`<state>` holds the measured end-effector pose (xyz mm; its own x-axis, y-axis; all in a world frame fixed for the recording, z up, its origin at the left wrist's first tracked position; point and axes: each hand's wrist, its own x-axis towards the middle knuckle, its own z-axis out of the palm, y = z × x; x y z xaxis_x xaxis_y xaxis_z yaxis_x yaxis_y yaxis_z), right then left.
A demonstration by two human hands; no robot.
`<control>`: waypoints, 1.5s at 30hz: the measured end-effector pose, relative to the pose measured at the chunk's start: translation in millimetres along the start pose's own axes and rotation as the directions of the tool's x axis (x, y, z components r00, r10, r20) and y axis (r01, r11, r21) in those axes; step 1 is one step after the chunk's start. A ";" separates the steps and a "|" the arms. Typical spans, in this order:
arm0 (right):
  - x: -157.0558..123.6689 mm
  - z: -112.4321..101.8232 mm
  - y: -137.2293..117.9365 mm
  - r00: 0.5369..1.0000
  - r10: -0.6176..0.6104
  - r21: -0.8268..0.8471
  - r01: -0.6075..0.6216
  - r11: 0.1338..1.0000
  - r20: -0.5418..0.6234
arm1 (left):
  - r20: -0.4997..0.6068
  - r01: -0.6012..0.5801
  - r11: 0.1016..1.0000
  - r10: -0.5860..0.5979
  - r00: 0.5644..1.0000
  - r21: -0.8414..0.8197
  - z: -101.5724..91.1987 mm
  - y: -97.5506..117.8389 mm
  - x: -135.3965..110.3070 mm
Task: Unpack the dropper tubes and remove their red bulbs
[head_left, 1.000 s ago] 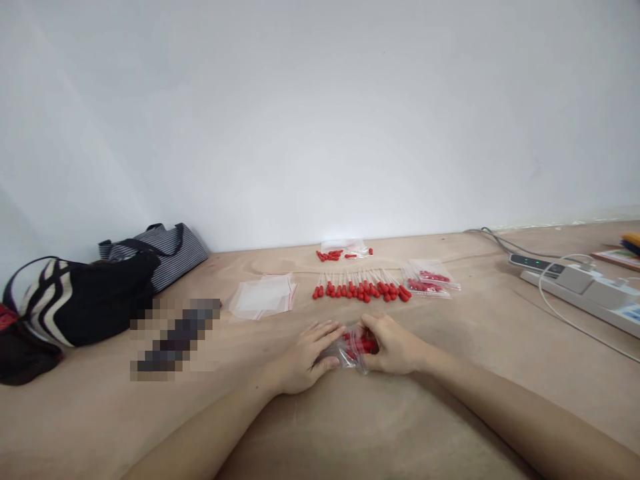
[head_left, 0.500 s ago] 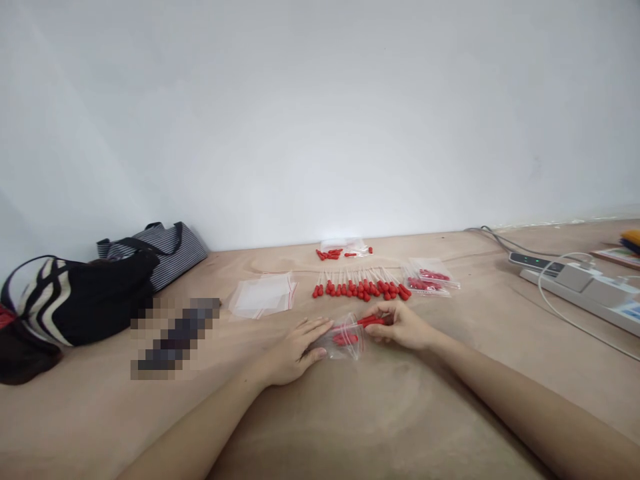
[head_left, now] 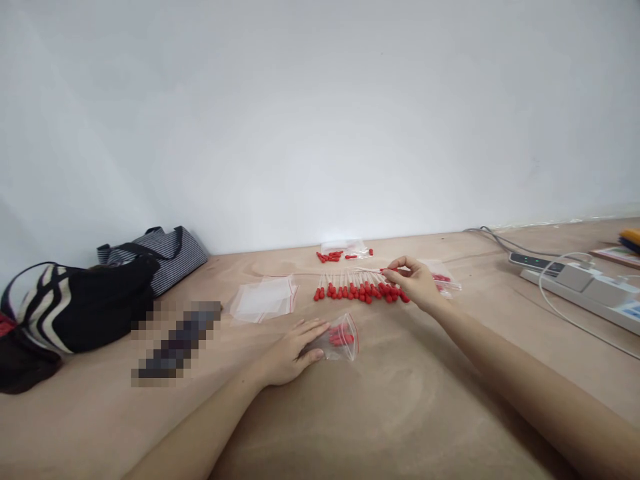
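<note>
My left hand (head_left: pixel 293 353) lies low over the closed end of a small clear zip-lock bag (head_left: pixel 354 352), its fingers and thumb holding the plastic against the table. Several red pieces (head_left: pixel 342 339) are inside the bag, whose mouth with a red line faces right. Farther back, the thumb and fingers of my right hand (head_left: pixel 407 280) pinch the red tip of a thin white stick (head_left: pixel 373 269). Just below and left of that hand runs a row of red-tipped white sticks (head_left: pixel 350 291), their red ends towards me. The hand hides part of the row's right end.
Flat bags (head_left: pixel 265 297) lie stacked left of the row. More red pieces (head_left: pixel 330 256) and plastic rest near the wall. A filled bag (head_left: pixel 443 277) is partly behind my right hand. A power strip (head_left: pixel 585 287) with cables lies right; a striped bag (head_left: pixel 175 260) and black cloth (head_left: pixel 110 293) sit left.
My right hand has moved from the bag's mouth back to the row's right end and now pinches a stick there. The left hand has stayed on the bag.
</note>
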<state>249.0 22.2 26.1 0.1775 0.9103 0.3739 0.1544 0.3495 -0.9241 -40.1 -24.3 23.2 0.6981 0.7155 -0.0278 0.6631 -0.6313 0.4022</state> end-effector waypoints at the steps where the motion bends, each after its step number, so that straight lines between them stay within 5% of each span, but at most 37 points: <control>1: 3.4 11.1 1.1 0.999 -0.046 -0.065 0.045 0.997 -0.020 | 0.001 -0.002 1.000 0.002 1.000 -0.001 -0.2 0.0 -0.1; 4: 11.1 48.8 7.5 0.967 -0.255 -0.395 0.230 0.889 -0.010 | 0.002 0.004 1.000 -0.004 1.000 0.001 -0.6 0.0 -0.4; 8: 16.0 85.2 18.1 0.960 -0.276 -0.481 0.266 0.835 0.052 | 0.003 -0.007 1.000 0.007 1.000 0.011 -0.5 0.0 -0.7; 12: 14.8 95.5 26.1 0.961 -0.252 -0.535 0.272 0.800 0.113 | -0.003 -0.011 1.000 0.011 1.000 0.007 -0.4 0.2 -0.8; 21: 8.2 90.9 23.0 0.960 -0.226 -0.565 0.279 0.776 0.163 | -0.009 -0.009 1.000 0.009 1.000 -0.010 -0.2 -0.2 -1.4; 26: -14.8 59.8 11.2 0.945 -0.288 -0.459 0.327 0.826 0.155 | -0.004 -0.006 1.000 0.006 1.000 -0.010 0.4 -1.1 -2.8; 28: -31.7 41.8 8.7 0.943 -0.246 -0.415 0.320 0.851 0.222 | -0.016 -0.009 1.000 0.009 1.000 -0.013 0.6 -0.8 -2.8; 32: -63.2 17.6 0.2 0.869 -0.234 -0.378 0.413 0.828 0.436 | -0.043 -0.026 1.000 0.026 0.999 -0.007 1.7 4.6 -0.9; 39: -75.4 29.4 -16.4 0.713 -0.193 -0.312 0.512 0.800 0.674 | -0.025 -0.037 0.999 0.036 0.999 -0.007 7.5 17.3 3.2; 45: -73.5 34.6 -7.8 0.760 -0.122 -0.411 0.470 0.781 0.638 | -0.011 -0.023 1.000 0.023 1.000 0.011 7.9 17.7 2.9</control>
<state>201.1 -39.7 3.1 -0.5042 0.7909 0.3467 0.6037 0.6099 -0.5133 -24.2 -35.7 23.0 0.7103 0.7039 -0.0089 0.6498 -0.6508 0.3927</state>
